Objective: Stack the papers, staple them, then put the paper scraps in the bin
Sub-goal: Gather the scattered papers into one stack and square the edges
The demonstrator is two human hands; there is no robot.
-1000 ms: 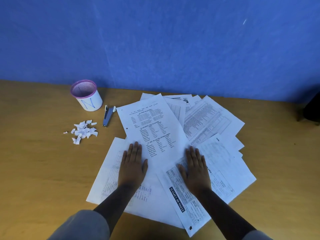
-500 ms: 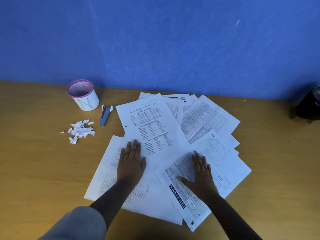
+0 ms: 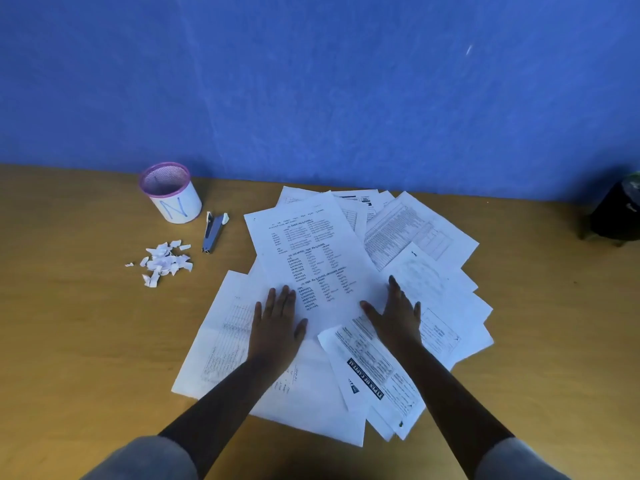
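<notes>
Since a moment ago, right hand (image 3: pixel 398 315) slid up the papers (image 3: pixel 311 258). Both hands lie flat, fingers spread; left hand (image 3: pixel 277 323) too. Printed white sheets fan out mid-table (image 3: pixel 69 341). Scraps (image 3: pixel 162 263), stapler (image 3: pixel 213 232), bin (image 3: pixel 173 197) sit left; bare wood all around.

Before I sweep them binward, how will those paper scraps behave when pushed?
The paper scraps look tiny and light, so they will probably scatter rather than slide together. One piece already lies apart from the heap. Likely floppy and hard to pinch singly.
</notes>
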